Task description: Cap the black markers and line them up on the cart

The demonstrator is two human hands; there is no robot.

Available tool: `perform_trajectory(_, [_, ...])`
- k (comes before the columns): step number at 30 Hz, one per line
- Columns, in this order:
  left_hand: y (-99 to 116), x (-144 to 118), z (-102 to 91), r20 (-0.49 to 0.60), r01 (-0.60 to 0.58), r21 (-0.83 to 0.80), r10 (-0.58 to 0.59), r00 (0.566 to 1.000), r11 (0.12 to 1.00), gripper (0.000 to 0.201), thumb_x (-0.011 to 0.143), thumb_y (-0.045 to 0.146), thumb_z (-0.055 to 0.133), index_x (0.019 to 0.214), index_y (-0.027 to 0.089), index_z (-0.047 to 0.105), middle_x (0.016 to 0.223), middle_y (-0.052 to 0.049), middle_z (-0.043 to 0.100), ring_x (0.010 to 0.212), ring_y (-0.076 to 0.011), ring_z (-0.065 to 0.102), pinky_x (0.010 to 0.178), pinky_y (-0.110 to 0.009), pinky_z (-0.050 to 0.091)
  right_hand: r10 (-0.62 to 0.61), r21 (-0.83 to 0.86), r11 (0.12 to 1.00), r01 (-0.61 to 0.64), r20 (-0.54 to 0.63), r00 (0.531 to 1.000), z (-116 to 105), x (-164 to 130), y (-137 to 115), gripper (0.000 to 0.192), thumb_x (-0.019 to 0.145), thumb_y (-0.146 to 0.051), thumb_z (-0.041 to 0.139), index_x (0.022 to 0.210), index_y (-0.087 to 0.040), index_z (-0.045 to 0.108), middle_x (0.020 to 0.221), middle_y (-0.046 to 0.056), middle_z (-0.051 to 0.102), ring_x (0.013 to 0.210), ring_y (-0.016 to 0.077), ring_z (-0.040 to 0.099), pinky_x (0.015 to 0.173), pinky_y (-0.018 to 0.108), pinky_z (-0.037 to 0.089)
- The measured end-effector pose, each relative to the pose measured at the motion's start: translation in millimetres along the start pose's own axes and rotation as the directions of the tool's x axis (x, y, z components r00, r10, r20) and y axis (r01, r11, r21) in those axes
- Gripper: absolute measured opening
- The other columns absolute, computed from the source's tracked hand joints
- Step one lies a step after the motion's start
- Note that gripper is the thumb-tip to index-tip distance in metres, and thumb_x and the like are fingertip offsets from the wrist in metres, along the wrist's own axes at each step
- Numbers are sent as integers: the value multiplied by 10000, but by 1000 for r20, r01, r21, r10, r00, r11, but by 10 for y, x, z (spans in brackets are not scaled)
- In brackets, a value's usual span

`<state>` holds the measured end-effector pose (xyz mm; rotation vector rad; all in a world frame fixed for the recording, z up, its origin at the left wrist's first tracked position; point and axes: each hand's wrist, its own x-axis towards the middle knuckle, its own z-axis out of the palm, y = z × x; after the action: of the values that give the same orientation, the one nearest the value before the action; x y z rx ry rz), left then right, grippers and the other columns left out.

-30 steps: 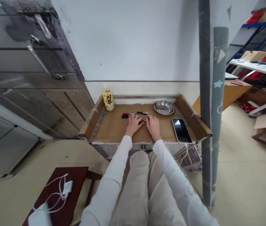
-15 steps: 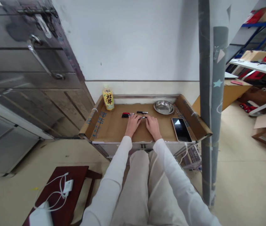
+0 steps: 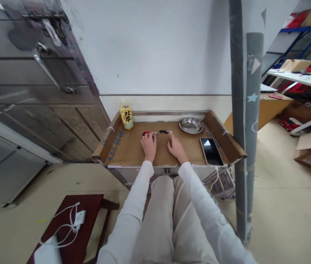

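Note:
My left hand (image 3: 149, 146) lies palm down on the cardboard-lined tray table (image 3: 133, 152), and its fingertips touch a red pen (image 3: 147, 133). Any other pens under those fingers are hidden. My right hand (image 3: 175, 146) also rests palm down to the right, its index finger stretched toward a black pen (image 3: 165, 131) and just short of it. Neither hand visibly grips anything.
A yellow-labelled drink bottle (image 3: 126, 116) stands at the table's back left and a steel dish (image 3: 191, 125) at the back right. A phone (image 3: 211, 151) lies face up on the right. A grey pillar (image 3: 242, 121) rises beside the table, and a dark stool (image 3: 67, 227) holds chargers.
The pen my two hands held between them is no longer in view. My left hand has slid left and forward onto the red pen, and my right hand has opened flat.

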<state>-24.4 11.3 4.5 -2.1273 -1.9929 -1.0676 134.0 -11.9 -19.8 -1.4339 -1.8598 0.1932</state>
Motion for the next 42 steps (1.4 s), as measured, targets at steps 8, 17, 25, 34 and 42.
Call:
perform_trajectory(8, [-25, -18, 69, 81, -5, 101, -3, 997, 995, 207, 916, 181, 494, 1099, 170, 593, 1169, -141, 567, 1082, -285, 515, 916, -400, 418, -7, -156, 988, 11, 27, 1000, 59, 32, 93, 318, 886, -118, 389, 1104, -128, 621, 1067, 137, 658, 1011, 264, 557, 957, 398, 430])
perform_trajectory(17, [-42, 6, 116, 78, 6, 72, -11, 997, 997, 183, 886, 136, 514, 1065, 142, 548, 1106, -145, 552, 1029, -257, 554, 906, -382, 424, -15, -170, 985, 20, 33, 999, 72, 44, 127, 303, 885, -90, 382, 1035, -142, 640, 1032, 118, 660, 979, 247, 541, 914, 367, 398])
perform_trajectory(25, [-27, -4, 90, 71, 34, 55, -37, 997, 998, 166, 883, 149, 537, 1048, 138, 556, 1105, -151, 544, 1034, -257, 559, 896, -373, 425, -10, -186, 982, 17, 36, 999, 57, 42, 107, 309, 890, -91, 380, 1051, -141, 639, 1038, 124, 661, 980, 251, 539, 903, 369, 403])
perform_trajectory(34, [-41, 15, 113, 68, 73, 24, -75, 995, 997, 139, 904, 177, 533, 1038, 153, 560, 1102, -139, 549, 1035, -259, 561, 894, -379, 433, -25, -172, 985, 28, 20, 999, 92, 51, 156, 307, 875, -77, 391, 1032, -143, 646, 1031, 111, 664, 963, 250, 540, 907, 366, 398])
perform_trajectory(42, [-60, 23, 135, 33, 97, -27, -96, 995, 995, 134, 892, 129, 505, 1016, 155, 548, 1100, -134, 542, 1029, -250, 563, 925, -394, 434, 8, -217, 976, 6, 63, 998, 68, 56, 133, 285, 893, -83, 399, 1047, -135, 633, 1050, 118, 659, 985, 238, 536, 911, 343, 386])
